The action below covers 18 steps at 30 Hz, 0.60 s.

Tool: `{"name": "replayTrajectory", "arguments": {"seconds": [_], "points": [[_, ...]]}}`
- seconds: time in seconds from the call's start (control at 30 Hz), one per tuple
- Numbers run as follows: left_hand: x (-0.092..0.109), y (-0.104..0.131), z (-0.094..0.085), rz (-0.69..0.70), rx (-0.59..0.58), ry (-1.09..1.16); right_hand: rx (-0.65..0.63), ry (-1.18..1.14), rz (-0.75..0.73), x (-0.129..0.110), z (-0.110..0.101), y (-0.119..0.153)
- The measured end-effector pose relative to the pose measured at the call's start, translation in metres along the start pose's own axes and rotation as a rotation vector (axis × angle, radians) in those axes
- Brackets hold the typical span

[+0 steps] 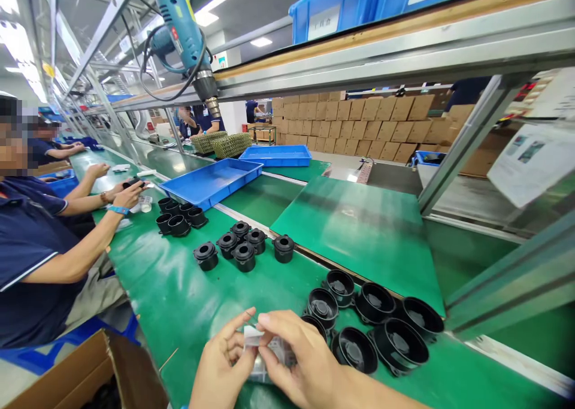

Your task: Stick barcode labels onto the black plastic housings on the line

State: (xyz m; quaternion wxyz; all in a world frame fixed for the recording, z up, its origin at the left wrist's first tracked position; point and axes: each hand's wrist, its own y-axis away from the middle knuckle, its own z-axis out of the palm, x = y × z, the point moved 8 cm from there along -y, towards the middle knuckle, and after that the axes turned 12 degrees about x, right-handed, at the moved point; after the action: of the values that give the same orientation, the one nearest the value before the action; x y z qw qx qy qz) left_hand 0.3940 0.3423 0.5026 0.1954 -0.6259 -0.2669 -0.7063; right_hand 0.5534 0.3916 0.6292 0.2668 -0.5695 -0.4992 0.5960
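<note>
Near the bottom centre, my left hand (pixel 224 361) and my right hand (pixel 299 355) meet around a small clear plastic bag (pixel 269 356) with a white strip at its top. The fingers of both hands are bent, pinching the bag near its upper edge. What the bag contains is too blurred to make out. Several open black round housings (pixel 354 348) stand on the green table just right of my right hand. Farther forward sit several black parts with a raised ring on top (pixel 244 256).
Blue trays (pixel 213 181) lie beyond the parts. At the left, a seated person (pixel 40 235) handles dark parts near black cups (pixel 178 224). A power drill (pixel 182 32) hangs overhead by a metal shelf beam (pixel 359 55). An open cardboard box (pixel 76 373) stands at the lower left.
</note>
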Motion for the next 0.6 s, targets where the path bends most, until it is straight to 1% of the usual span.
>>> {"name": "replayTrajectory", "arguments": {"seconds": [0.07,0.1,0.13,0.2,0.23,0.27,0.3,0.33,0.37,0.4,0.43,0.5,0.57,0.6], "points": [[0.002,-0.001,-0.001,0.005,0.0,-0.022,-0.013,0.009,-0.096,-0.008,0.002,0.001],[0.005,-0.002,-0.002,0.011,-0.018,-0.058,-0.015,0.001,-0.122,-0.01,0.001,0.001],[0.007,-0.002,-0.002,0.026,-0.048,-0.117,-0.002,-0.01,-0.114,-0.011,-0.001,-0.001],[0.017,-0.006,-0.003,0.108,-0.114,-0.294,0.058,-0.036,0.009,-0.004,-0.011,-0.005],[0.025,-0.011,-0.006,0.18,-0.12,-0.394,0.098,-0.047,0.094,0.001,-0.017,-0.008],[0.036,-0.02,-0.013,0.267,-0.073,-0.488,0.13,-0.054,0.178,0.007,-0.023,-0.009],[0.048,-0.031,-0.023,0.352,0.022,-0.563,0.156,-0.058,0.255,0.011,-0.028,-0.011],[0.061,-0.045,-0.036,0.421,0.141,-0.612,0.176,-0.063,0.317,0.015,-0.032,-0.012],[0.073,-0.061,-0.051,0.464,0.288,-0.634,0.19,-0.073,0.364,0.017,-0.035,-0.013],[0.081,-0.078,-0.062,0.477,0.38,-0.639,0.202,-0.083,0.404,0.019,-0.038,-0.014],[0.088,-0.095,-0.069,0.481,0.424,-0.64,0.21,-0.095,0.433,0.021,-0.04,-0.015],[0.096,-0.13,-0.076,0.464,0.436,-0.63,0.227,-0.123,0.474,0.024,-0.042,-0.016],[0.098,-0.154,-0.076,0.434,0.412,-0.586,0.244,-0.141,0.5,0.026,-0.045,-0.015],[0.099,-0.161,-0.075,0.422,0.409,-0.553,0.251,-0.143,0.509,0.027,-0.046,-0.015]]}}
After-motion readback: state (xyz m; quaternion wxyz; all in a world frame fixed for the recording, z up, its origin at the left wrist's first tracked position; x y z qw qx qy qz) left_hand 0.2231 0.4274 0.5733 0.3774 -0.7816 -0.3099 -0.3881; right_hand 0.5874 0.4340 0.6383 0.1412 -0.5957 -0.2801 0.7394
